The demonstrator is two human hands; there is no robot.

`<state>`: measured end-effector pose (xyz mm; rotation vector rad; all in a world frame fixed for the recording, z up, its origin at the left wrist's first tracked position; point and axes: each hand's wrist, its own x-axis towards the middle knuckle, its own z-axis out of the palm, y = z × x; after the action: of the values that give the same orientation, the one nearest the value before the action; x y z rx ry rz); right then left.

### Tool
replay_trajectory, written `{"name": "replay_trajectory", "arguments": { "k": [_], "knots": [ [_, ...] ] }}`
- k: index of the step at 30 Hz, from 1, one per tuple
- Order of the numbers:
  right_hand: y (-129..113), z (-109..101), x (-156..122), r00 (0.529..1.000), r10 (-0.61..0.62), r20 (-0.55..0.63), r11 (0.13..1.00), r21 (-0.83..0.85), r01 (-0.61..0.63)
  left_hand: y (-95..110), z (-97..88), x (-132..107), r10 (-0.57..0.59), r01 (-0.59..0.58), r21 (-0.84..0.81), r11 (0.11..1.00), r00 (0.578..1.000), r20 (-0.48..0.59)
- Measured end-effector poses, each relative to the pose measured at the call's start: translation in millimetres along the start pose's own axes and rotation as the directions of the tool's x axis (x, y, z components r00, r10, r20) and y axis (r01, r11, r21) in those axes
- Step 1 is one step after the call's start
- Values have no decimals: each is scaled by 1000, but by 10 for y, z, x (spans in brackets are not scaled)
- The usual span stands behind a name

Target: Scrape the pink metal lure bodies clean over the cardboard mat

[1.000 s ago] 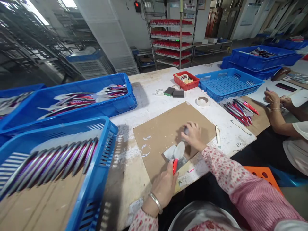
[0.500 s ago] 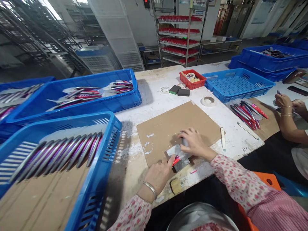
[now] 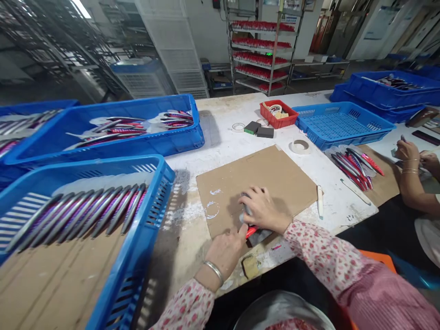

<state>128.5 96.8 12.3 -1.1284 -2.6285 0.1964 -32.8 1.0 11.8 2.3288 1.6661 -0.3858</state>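
My left hand (image 3: 224,253) is closed at the near edge of a cardboard sheet (image 3: 275,172). Its fingertips pinch a red fishing lure (image 3: 251,231), which lies over a dark grey block (image 3: 261,237). Just beyond, my right hand (image 3: 264,210) curls round a small grey piece (image 3: 246,206) whose kind I cannot make out, held close above the lure and partly covering it. A yellowish sponge-like block (image 3: 250,266) rests at the table's front edge. Similar lures with clear tabs (image 3: 99,211) lie in a row in the light blue basket (image 3: 161,183) on the left.
Dark blue crates (image 3: 151,146) with more lures stand back left. Ahead are a tape roll (image 3: 300,146), dark blocks (image 3: 265,132), a red tray (image 3: 280,120) and a blue basket (image 3: 343,137). A white-handled tool (image 3: 320,201) lies right. A co-worker's hands (image 3: 409,153) are near a lure pile (image 3: 354,167).
My right hand has moved left and toward me with the grey piece, now close beside my left fingers and covering more of the block. My left hand keeps its hold on the lure.
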Motion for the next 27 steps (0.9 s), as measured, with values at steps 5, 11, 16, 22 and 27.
{"name": "replay_trajectory", "arguments": {
  "k": [5, 11, 16, 22, 27],
  "knots": [
    [63, -65, -46, 996, 12, 94, 1000, -27, -9, 19, 23, -15, -21, 20, -26, 999, 999, -28],
    [-33, 0, -19, 1000, 20, -15, 1000, -23, -20, 24, 78, -2, -13, 14, 39, 999, 999, -29],
    [-21, -45, -48, 997, 61, 52, 997, -43, -59, 48, 82, -7, 2, 5, 105, 994, 997, -71],
    [13, -20, -118, 998, 21, -62, 999, 30, -19, 59, 124, -35, 2, 17, 126, 992, 989, -147],
    [57, -48, -156, 994, 111, -8, 994, 1, -111, 57, 207, -12, 27, -5, 157, 988, 991, -133]
  ]
}}
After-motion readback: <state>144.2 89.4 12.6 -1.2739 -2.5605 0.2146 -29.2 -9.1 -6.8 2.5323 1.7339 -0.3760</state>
